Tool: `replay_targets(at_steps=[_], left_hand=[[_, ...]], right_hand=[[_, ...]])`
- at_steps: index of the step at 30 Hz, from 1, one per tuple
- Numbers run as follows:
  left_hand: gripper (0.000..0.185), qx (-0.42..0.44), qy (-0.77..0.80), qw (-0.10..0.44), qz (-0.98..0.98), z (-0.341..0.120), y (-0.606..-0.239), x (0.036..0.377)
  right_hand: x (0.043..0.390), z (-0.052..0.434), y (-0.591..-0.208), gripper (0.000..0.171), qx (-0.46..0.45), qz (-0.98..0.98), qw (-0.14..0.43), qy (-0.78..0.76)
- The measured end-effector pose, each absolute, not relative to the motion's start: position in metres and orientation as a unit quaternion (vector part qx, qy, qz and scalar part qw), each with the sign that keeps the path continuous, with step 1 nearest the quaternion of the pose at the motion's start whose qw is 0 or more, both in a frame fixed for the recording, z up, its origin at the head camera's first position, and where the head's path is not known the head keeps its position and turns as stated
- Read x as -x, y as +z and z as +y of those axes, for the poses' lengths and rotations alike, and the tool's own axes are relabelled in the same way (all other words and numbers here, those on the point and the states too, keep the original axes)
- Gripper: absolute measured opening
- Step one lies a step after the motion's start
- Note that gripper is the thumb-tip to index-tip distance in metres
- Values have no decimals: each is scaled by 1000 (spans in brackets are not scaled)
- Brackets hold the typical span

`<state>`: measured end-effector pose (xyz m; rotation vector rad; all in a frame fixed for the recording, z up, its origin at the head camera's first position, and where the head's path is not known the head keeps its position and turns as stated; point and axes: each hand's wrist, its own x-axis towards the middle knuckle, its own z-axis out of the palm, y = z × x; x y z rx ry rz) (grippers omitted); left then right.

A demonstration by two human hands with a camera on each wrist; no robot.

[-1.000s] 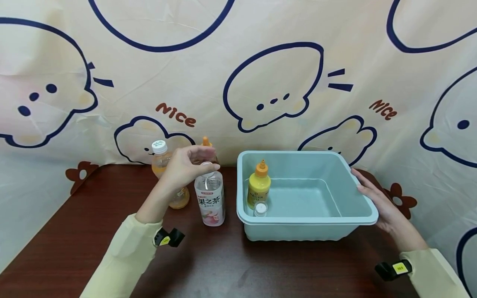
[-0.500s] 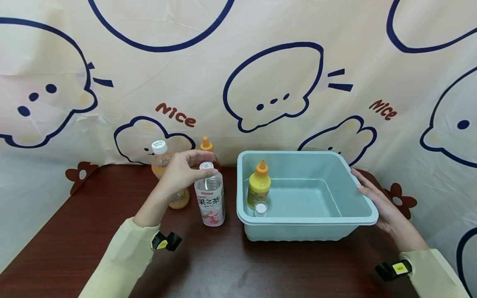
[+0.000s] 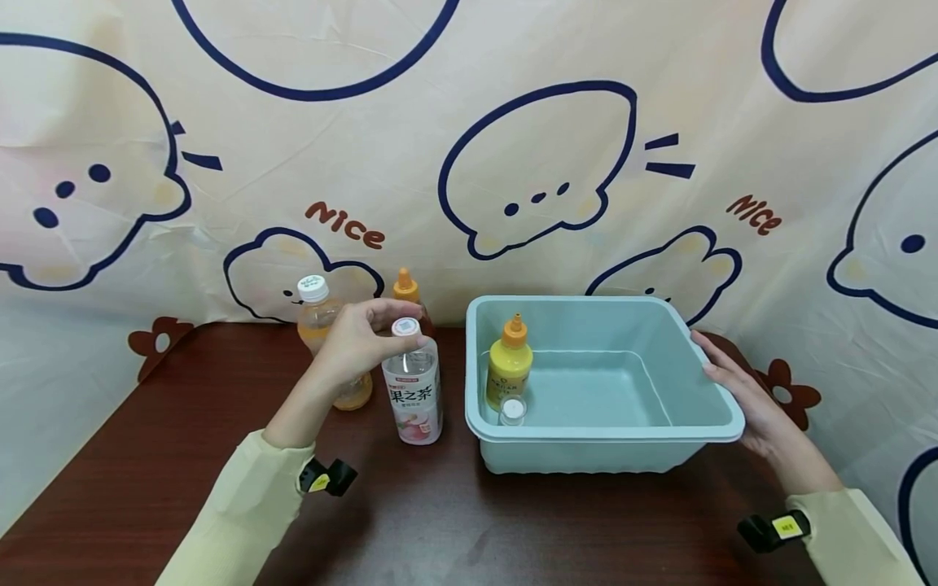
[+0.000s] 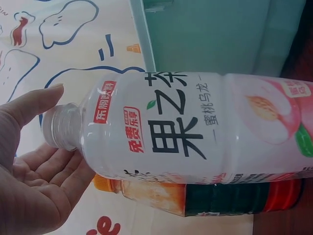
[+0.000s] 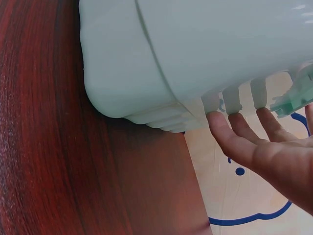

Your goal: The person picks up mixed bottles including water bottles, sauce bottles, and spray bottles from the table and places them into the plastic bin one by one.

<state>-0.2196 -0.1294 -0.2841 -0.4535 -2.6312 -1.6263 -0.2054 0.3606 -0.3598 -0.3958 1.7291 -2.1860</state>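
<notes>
A clear drink bottle [image 3: 413, 391] with a white cap and pink peach label stands on the table. My left hand [image 3: 359, 338] is around its neck, thumb in front and fingers behind; in the left wrist view the thumb is apart from the cap, fingers relaxed. My right hand [image 3: 743, 399] rests against the right side of the pale blue-green basin [image 3: 586, 452], its fairly straight fingertips [image 5: 217, 120] on the outer wall. Inside the basin's left end are a yellow squeeze bottle [image 3: 509, 366] and a small white-capped container [image 3: 512, 409].
Behind my left hand stands an orange drink bottle [image 3: 353, 395] with a white cap. A sauce bottle with an orange nozzle [image 3: 405, 285] stands behind the clear bottle. The dark wood table [image 3: 440, 529] meets a cartoon-printed cloth [image 3: 542, 49] at the back.
My left hand has lowered slightly from over the cap to the bottle's neck, and the cap now shows. My right hand and the basin have stayed put.
</notes>
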Motion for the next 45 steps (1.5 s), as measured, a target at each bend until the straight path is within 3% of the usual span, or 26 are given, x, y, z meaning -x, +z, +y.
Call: replay_targets(at_steps=[45], left_hand=[[43, 126, -518, 10, -846, -132, -293, 217]], right_hand=[[205, 360, -361, 51, 133, 612, 156, -764]])
